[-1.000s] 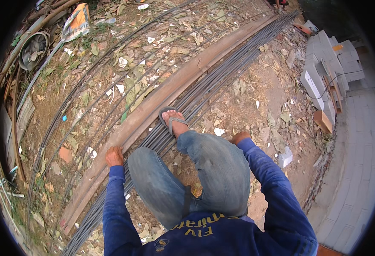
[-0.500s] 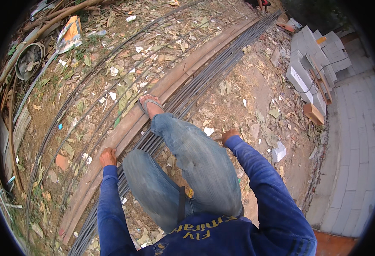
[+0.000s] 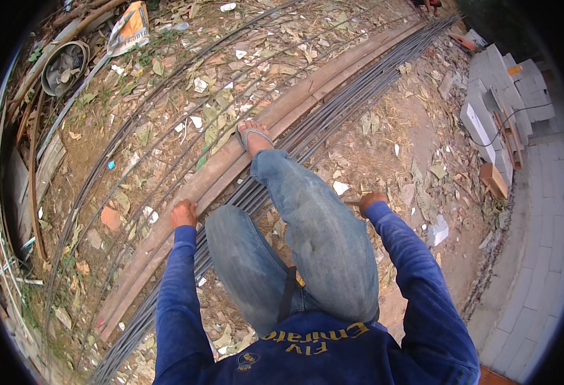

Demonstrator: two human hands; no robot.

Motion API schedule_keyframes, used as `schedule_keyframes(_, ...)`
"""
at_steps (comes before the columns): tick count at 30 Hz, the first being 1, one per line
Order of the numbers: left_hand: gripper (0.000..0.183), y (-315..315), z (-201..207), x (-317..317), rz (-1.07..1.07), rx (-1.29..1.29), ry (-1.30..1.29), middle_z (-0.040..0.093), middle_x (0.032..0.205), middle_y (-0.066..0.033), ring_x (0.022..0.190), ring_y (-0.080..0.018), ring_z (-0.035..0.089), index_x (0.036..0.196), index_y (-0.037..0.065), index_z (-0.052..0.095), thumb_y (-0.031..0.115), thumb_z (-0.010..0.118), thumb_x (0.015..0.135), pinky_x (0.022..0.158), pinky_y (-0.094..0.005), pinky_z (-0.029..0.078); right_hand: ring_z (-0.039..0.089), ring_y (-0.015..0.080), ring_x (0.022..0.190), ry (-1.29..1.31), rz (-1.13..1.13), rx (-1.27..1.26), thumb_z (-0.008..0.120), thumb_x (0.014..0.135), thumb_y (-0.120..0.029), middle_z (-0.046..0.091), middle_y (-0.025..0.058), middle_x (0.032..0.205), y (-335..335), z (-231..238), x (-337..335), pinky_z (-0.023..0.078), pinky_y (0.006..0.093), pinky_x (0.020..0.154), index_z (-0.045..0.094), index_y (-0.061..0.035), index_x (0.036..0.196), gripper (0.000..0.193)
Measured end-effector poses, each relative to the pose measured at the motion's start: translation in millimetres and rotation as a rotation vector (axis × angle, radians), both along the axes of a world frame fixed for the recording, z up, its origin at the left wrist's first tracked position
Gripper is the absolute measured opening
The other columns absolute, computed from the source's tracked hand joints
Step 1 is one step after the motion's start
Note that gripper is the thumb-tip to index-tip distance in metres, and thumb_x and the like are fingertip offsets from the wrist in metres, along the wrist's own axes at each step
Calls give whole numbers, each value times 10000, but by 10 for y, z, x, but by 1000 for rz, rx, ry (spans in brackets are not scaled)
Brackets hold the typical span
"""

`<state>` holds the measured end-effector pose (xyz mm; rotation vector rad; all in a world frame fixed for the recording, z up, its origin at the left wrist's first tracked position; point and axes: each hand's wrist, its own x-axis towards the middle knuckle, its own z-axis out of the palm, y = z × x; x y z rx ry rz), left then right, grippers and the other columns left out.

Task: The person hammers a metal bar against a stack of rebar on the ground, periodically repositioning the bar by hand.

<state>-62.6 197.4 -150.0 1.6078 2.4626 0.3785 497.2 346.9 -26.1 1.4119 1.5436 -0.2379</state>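
Observation:
My left hand (image 3: 183,213) is curled over two long wooden planks (image 3: 208,178) lying on the ground. Whatever its fingers hold there is hidden under the hand. To the right of my knees, my right hand (image 3: 371,202) is closed low over the dirt. A short brownish piece sticks out to its left, too small to name. Between my hands a bundle of long grey steel bars (image 3: 333,119) runs beside the planks and passes under my bent legs. My sandalled foot (image 3: 254,137) rests on the planks.
Thin loose rods (image 3: 112,144) curve along the left over leaves and rubble. A bucket (image 3: 65,68) and a torn sack (image 3: 130,29) lie at the far left. Pale blocks (image 3: 487,106) are stacked at right, by a block wall (image 3: 532,256). Another person's hand (image 3: 434,4) shows at the top.
The whole scene has shifted right in the picture, and its upper part slightly upward, as my head turned. Both hands keep nearly the same places beside my legs.

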Motion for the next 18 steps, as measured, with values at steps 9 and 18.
schedule_keyframes(9, 244, -3, -4, -33, -11, 17, -30, 683, 857, -186, 809, -398, 673, 824, 57, 658, 277, 761, 831, 705, -499, 526, 684, 284, 1122, 90, 17, 8, 626, 893, -233, 712, 117, 1210, -53, -60, 186, 554, 408, 920, 734, -111, 1154, 308)
schedule_keyframes(18, 250, 48, -8, 54, 67, -85, 29, 703, 861, -173, 812, -387, 688, 854, 77, 700, 323, 741, 849, 703, -493, 532, 689, 278, 1125, 43, 73, 3, 534, 953, -250, 722, 113, 1194, -8, 21, 67, 557, 412, 896, 749, -123, 1144, 315)
